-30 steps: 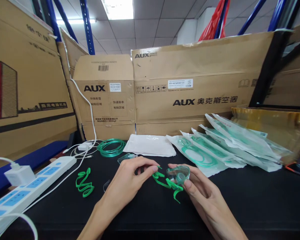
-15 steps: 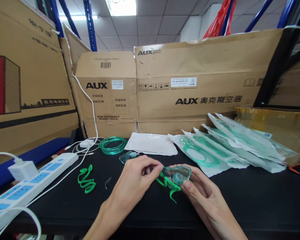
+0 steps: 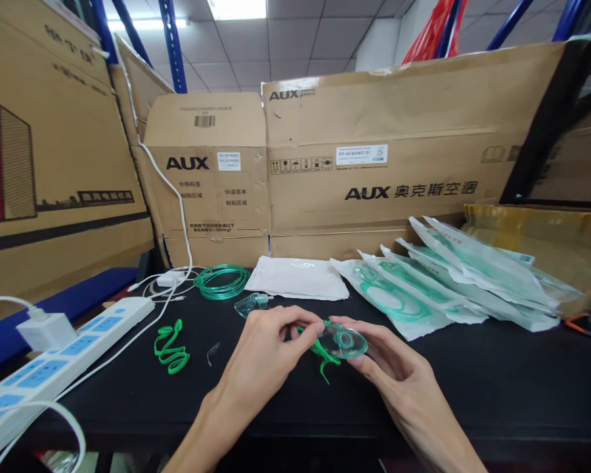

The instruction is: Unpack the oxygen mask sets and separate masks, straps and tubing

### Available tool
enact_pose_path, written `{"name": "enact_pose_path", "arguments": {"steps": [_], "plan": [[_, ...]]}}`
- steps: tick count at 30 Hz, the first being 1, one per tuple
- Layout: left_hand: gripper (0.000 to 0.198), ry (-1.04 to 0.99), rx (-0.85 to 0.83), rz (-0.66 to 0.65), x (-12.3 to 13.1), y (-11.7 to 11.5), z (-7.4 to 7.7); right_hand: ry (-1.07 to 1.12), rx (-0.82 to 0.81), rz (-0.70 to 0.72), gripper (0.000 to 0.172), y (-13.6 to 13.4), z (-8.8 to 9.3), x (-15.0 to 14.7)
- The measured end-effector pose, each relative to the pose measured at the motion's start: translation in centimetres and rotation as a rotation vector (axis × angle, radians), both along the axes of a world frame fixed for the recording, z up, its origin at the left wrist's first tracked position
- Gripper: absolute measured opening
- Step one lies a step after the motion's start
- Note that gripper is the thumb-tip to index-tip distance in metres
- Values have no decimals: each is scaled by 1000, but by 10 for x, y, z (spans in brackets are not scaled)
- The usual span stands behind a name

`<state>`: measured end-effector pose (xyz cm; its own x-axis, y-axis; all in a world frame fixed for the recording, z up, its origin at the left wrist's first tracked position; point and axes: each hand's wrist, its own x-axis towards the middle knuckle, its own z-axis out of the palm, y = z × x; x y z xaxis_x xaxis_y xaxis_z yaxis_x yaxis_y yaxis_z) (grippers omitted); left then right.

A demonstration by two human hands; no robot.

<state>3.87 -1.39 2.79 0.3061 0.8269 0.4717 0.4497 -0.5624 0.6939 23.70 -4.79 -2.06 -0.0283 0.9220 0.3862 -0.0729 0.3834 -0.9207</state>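
Observation:
Both hands meet over the black table [image 3: 473,387]. My right hand [image 3: 394,371] grips a clear green-tinted mask [image 3: 345,340] by its rim. My left hand [image 3: 263,355] pinches the green elastic strap [image 3: 320,355] at the mask's left edge, and the strap's loose end curls down below the mask. A second clear mask piece [image 3: 251,304] lies just beyond my left hand. Another green strap [image 3: 170,347] lies loose on the table to the left, with a small metal clip [image 3: 213,352] beside it.
A coil of green tubing [image 3: 221,281] and a white pouch [image 3: 298,277] lie at the back. Several sealed packs [image 3: 438,282] fan out at the right. A white power strip [image 3: 54,355] with a charger sits left. Cardboard boxes [image 3: 374,151] wall the back.
My hands have drawn closer together. The mask has tipped flatter in my right hand, and more of the strap is gathered at its left edge, leaving a shorter dangling end.

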Motion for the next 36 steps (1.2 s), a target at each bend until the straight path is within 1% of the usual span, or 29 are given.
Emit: {"name": "enact_pose_path", "arguments": {"steps": [3,7,9,13,16,19,21,23,25,29,36], "plan": [[17,-73,-88,-67,-3,6,-5,26,10,15,21,1,1,-1],[18,-233,-240,-175,-4,13,-11,109,24,41,23,2,3,-4],[21,-283,-289,-211,-4,15,-12,123,29,67,24,2,2,-5],[24,-256,-333,-283,-3,18,-14,115,32,89,27,2,-1,-4],[23,-213,-327,-317,-4,18,-14,77,53,126,29,-1,-3,-1],[19,-177,-291,-307,-4,16,-12,59,79,156,30,-3,-3,2],[17,-156,-267,-298,-3,15,-11,0,57,102,29,-4,-1,0],[16,-145,-248,-302,-3,15,-12,-92,33,17,25,-3,2,-3],[15,-130,-226,-309,-2,15,-14,-138,41,-47,20,-1,4,-8],[14,-109,-199,-309,1,17,-19,-102,88,-86,15,3,4,-12],[14,-129,-219,-309,1,16,-21,-79,60,-85,10,2,-1,-9]]}}
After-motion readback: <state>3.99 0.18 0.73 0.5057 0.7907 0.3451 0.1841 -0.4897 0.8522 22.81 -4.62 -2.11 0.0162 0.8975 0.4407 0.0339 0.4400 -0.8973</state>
